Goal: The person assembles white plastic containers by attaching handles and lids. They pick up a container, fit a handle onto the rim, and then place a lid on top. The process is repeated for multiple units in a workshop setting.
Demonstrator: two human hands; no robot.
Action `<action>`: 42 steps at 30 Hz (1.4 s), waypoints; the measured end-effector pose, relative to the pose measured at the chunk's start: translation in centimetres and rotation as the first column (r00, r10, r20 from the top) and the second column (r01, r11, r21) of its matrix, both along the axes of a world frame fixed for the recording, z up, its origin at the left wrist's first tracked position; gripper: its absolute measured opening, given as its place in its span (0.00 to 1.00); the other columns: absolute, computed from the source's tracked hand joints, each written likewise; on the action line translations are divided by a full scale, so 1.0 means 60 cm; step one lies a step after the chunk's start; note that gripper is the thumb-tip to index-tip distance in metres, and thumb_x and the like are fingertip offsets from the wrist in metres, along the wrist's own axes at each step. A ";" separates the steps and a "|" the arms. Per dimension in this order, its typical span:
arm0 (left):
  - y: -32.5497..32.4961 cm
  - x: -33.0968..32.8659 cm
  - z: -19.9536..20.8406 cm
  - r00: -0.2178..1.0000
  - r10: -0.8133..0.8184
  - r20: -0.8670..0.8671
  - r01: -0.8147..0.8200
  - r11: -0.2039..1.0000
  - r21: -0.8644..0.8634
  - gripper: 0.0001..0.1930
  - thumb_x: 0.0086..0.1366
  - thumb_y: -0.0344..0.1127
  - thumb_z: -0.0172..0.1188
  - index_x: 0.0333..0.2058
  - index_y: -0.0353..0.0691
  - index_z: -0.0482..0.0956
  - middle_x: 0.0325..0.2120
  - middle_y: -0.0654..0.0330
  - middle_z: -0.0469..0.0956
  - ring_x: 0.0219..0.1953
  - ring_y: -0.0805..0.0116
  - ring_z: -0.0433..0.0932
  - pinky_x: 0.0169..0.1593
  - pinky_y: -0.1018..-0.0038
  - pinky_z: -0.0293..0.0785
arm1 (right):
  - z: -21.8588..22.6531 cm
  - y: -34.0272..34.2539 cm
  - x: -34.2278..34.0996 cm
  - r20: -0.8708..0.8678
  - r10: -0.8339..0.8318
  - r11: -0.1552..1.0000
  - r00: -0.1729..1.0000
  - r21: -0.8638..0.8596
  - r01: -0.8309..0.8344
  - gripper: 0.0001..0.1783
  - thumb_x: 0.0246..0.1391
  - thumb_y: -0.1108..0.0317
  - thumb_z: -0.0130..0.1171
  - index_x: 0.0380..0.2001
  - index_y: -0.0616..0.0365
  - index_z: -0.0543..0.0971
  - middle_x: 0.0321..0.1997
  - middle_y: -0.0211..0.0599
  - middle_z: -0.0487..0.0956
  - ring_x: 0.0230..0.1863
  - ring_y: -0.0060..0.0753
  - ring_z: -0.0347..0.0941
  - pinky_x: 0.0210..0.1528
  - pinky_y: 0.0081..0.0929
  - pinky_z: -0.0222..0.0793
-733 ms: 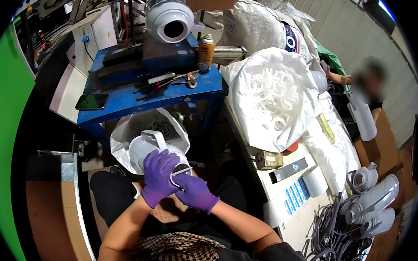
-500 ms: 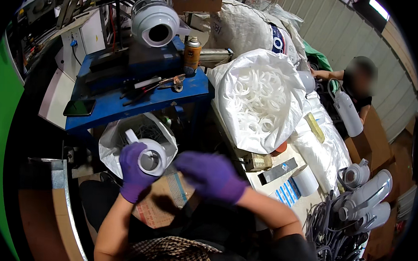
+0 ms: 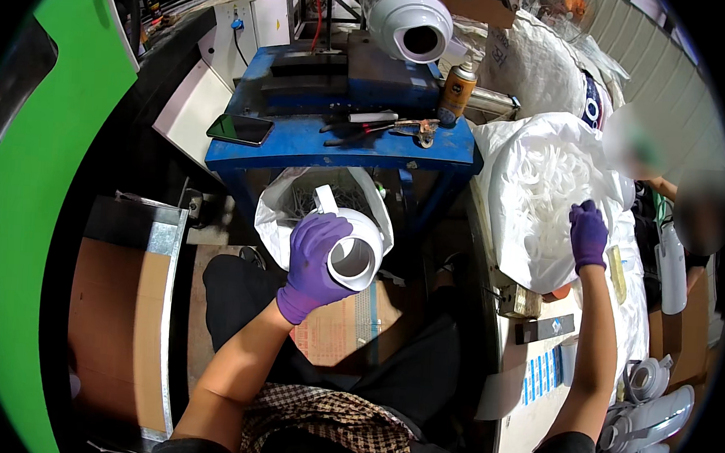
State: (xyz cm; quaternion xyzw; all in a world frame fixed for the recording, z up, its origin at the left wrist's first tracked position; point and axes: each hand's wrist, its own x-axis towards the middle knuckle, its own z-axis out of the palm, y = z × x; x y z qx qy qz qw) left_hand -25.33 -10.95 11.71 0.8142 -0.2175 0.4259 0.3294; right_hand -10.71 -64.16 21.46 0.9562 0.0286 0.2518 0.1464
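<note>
My left hand point(image 3: 315, 261), in a purple glove, is wrapped round a white rounded plastic housing point(image 3: 368, 233). Its round opening faces up toward me, and a short tab sticks out at its far side. Out to the right, my right hand point(image 3: 589, 234), gloved the same way, is over the near right part of a white bag point(image 3: 513, 243) full of white plastic rings point(image 3: 550, 175). Its fingers are slightly bent and apart, with nothing visible in them; the fingertips are partly hidden.
A blue bench point(image 3: 301, 145) carries a phone point(image 3: 240, 130), pliers point(image 3: 359, 134) and a spray can point(image 3: 457, 92). Below it sits an open white bag point(image 3: 274, 222). Cardboard point(image 3: 336, 332) lies between my legs. A co-worker's arm point(image 3: 662, 186) shows at far right, near white jugs point(image 3: 652, 418).
My right hand has moved from near the housing out to the right, over the bag of rings. The view has swung left. My left hand still holds the housing.
</note>
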 end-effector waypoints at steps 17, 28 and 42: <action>-0.004 -0.018 0.014 0.992 -0.104 -0.074 0.104 0.995 -0.009 0.37 0.41 0.44 0.81 0.52 0.44 0.78 0.50 0.56 0.79 0.56 0.50 0.77 0.63 0.51 0.68 | 0.051 0.073 -0.035 0.094 0.230 0.739 0.969 0.631 -0.237 0.20 0.48 0.65 0.78 0.22 0.63 0.74 0.29 0.34 0.71 0.25 0.29 0.67 0.28 0.30 0.66; 0.002 -0.022 0.001 0.980 -0.162 -0.119 0.161 0.987 -0.017 0.37 0.42 0.50 0.80 0.52 0.45 0.79 0.53 0.56 0.78 0.57 0.51 0.75 0.64 0.52 0.68 | -0.043 0.454 -0.324 0.217 0.637 0.119 0.740 0.920 -0.372 0.15 0.37 0.72 0.82 0.30 0.58 0.85 0.47 0.36 0.82 0.47 0.32 0.79 0.48 0.30 0.77; -0.018 -0.044 -0.005 0.947 -0.233 -0.220 0.247 0.968 0.042 0.30 0.50 0.49 0.74 0.53 0.48 0.80 0.51 0.62 0.80 0.59 0.60 0.77 0.69 0.53 0.60 | -0.057 0.562 -0.334 -0.120 0.759 0.454 0.640 0.802 -0.388 0.12 0.45 0.76 0.66 0.36 0.58 0.83 0.37 0.45 0.83 0.36 0.52 0.81 0.39 0.38 0.77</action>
